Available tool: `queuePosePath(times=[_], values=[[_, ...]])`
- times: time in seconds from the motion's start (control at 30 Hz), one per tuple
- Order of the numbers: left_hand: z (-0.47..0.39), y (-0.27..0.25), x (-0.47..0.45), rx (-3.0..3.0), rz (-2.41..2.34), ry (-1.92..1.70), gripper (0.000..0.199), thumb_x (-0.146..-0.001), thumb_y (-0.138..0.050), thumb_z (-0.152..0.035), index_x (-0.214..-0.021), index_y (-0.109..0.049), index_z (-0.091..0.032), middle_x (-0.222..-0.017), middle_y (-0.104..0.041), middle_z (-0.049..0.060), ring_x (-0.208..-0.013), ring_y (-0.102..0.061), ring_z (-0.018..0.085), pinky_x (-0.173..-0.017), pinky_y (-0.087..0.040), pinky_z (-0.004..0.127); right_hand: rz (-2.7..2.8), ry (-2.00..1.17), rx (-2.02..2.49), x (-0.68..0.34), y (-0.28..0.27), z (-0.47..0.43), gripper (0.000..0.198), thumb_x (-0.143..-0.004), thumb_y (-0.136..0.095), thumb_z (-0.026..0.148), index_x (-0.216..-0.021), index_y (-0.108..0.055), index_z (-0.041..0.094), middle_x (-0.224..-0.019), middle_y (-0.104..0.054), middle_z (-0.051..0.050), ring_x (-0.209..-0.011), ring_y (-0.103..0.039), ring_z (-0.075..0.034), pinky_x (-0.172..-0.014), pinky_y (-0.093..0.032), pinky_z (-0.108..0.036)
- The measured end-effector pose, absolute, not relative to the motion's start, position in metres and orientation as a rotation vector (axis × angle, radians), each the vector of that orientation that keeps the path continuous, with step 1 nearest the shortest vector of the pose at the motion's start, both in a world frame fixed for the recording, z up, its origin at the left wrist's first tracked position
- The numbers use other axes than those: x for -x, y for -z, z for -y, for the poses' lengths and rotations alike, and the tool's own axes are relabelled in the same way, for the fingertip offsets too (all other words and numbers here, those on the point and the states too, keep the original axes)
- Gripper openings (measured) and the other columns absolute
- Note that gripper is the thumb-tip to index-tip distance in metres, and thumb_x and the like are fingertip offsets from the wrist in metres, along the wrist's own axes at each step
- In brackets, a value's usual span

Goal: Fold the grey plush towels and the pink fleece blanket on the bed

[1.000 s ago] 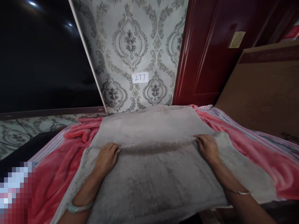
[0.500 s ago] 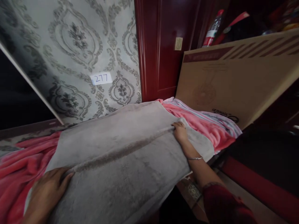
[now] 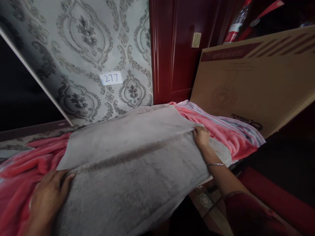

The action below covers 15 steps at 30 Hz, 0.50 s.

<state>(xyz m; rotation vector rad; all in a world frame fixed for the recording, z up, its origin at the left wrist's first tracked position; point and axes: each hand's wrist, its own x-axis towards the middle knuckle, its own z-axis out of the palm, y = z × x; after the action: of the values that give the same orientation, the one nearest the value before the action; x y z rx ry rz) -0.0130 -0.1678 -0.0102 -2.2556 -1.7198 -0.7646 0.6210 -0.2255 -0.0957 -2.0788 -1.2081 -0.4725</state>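
A grey plush cloth (image 3: 137, 183) is spread out flat, with a raised crease running across its middle from left to right. At the crease's left end, my left hand (image 3: 50, 196) is closed, its thumb and fingers pinching the fabric. My right hand (image 3: 202, 136) grips the crease's other end, fingers curled over it and partly hidden. Between the two hands the ridge looks fairly straight, with a darker band of nap beneath it. Pink plush fabric (image 3: 46, 154) with a striped edge shows from under the cloth on both sides.
Behind the cloth stands a patterned wall with a paper label (image 3: 111, 78) reading 277. A dark red door panel (image 3: 182, 65) with a switch plate (image 3: 196, 40) adjoins it. To the right are a large cardboard box (image 3: 258, 75) and a bottle (image 3: 237, 24). A dark screen (image 3: 22, 88) is at left.
The view has shifted slightly, moving the scene rightward. My hands are a little farther apart along the crease, the right one farther right. Both keep their hold on the grey cloth.
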Motion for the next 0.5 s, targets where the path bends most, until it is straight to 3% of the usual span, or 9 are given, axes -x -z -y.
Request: queuePosePath(times=[0.2,0.5], values=[[0.162,0.015,0.031,2.324,1.778,0.607,0.036,-0.082,-0.039,-0.054,-0.081,-0.064,-0.027,-0.095,-0.076,0.012,-0.098,-0.069,0.036,-0.089,-0.055,0.051,1.206,0.456,1.993,-0.636,0.117,0.219,0.045,-0.077,-0.045,0.009,-0.106,-0.079,0.016,-0.111,-0.074,-0.015,-0.113,-0.059,-0.03,-0.102,-0.046,-0.047],[0.163,0.014,0.036,2.303,1.847,0.616,0.036,-0.085,-0.036,-0.05,-0.083,-0.059,-0.024,-0.098,-0.075,0.018,-0.097,-0.069,0.037,-0.089,-0.055,0.051,1.067,0.499,1.867,-0.639,0.117,0.219,0.043,-0.077,-0.043,0.013,-0.1,-0.079,0.016,-0.106,-0.075,-0.015,-0.112,-0.057,-0.03,-0.102,-0.046,-0.047]])
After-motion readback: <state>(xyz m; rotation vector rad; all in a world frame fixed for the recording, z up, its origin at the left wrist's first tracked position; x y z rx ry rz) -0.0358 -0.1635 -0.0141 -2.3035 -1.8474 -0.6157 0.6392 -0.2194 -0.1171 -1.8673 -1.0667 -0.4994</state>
